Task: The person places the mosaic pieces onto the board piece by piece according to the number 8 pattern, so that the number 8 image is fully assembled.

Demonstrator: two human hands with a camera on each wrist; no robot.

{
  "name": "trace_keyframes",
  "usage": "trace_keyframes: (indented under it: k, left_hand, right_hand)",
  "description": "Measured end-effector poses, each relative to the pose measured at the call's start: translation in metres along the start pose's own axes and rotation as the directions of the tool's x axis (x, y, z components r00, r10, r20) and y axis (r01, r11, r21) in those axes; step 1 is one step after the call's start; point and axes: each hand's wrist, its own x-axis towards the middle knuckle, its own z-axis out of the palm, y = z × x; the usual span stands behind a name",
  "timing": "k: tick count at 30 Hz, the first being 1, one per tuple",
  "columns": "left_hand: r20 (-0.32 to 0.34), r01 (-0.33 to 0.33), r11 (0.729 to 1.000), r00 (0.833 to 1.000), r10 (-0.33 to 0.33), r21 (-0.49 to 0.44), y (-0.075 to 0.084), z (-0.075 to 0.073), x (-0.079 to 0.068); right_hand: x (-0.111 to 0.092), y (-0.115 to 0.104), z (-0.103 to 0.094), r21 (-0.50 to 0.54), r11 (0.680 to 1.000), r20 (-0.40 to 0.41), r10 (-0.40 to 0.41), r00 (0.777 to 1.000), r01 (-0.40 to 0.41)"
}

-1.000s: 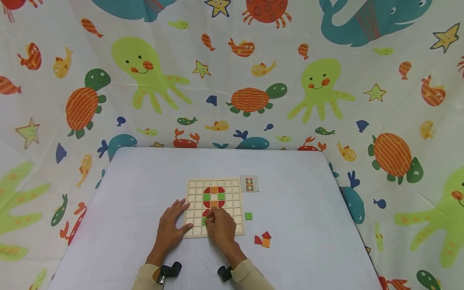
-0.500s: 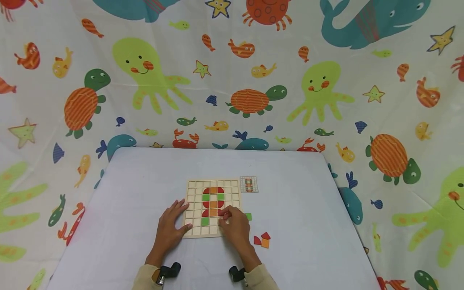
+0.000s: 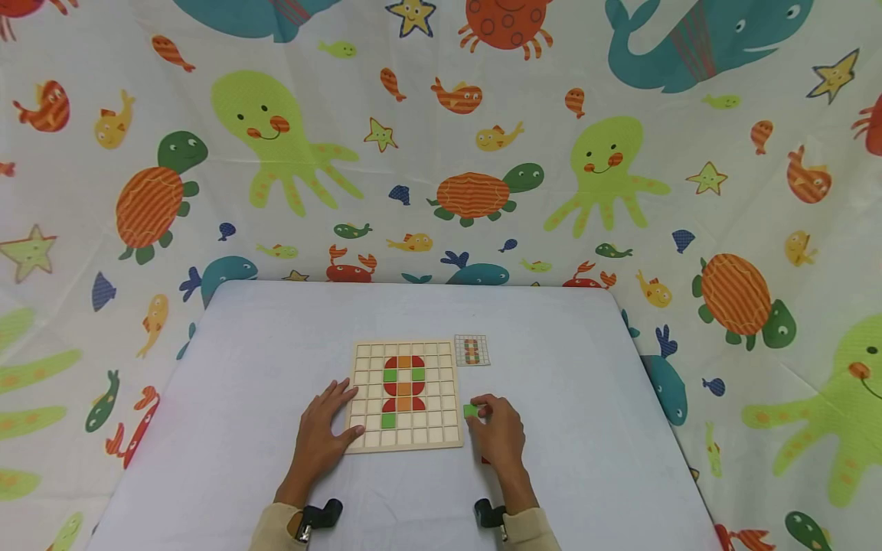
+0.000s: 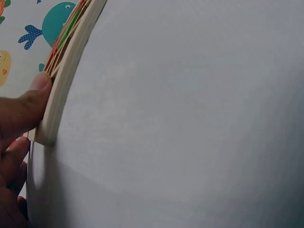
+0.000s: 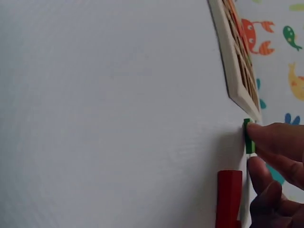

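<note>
A light wooden grid board (image 3: 439,436) lies on the table, with red, orange and green tiles set in its middle columns. My left hand (image 3: 322,422) rests at the board's left side, fingers spread along the edge. In the left wrist view its thumb (image 4: 40,85) lies over the board's rim. To the right of the board, my right hand (image 3: 501,436) pinches a loose green square tile (image 3: 470,411) between thumb and fingers. The right wrist view shows that green tile (image 5: 249,137) edge-on at the fingertips, close to the board's corner.
A small printed pattern card (image 3: 472,350) lies beside the board's upper right corner. A red tile (image 5: 229,197) sits near my right hand; in the head view that hand mostly covers the loose pieces there. A sea-animal print cloth (image 3: 413,153) hangs behind the white table (image 3: 586,367).
My right hand has moved right, off the board to the loose green tile. A red tile it was placing now sits in the grid above the row with the green tile. My left hand stays put.
</note>
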Motion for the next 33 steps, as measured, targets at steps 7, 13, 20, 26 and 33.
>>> trace_keyframes:
  k: [7,13,20,26,33]
  left_hand:
    - [-0.016,-0.010,1.000,1.000,0.010,-0.009,0.001,0.000,0.000]
    - [0.000,0.000,1.000,1.000,0.000,-0.006,0.001,0.000,0.000]
    - [0.001,0.003,1.000,1.000,-0.003,0.008,0.001,0.000,0.000]
    - [0.006,0.017,1.000,1.000,-0.017,0.011,0.003,-0.001,0.000]
    - [0.026,0.038,0.999,0.999,-0.038,0.019,0.004,-0.001,-0.001]
  right_hand:
    - [0.002,0.003,0.005,0.006,1.000,0.015,-0.006,1.000,0.006]
    - [0.003,0.002,0.007,0.091,0.996,-0.026,-0.018,0.999,0.021]
    - [0.001,-0.010,0.010,0.210,0.972,-0.010,-0.104,0.995,0.103]
    - [-0.007,-0.026,0.024,0.222,0.967,0.107,-0.148,0.983,0.121]
    - [-0.015,-0.042,0.038,0.143,0.984,0.142,-0.129,0.981,0.109]
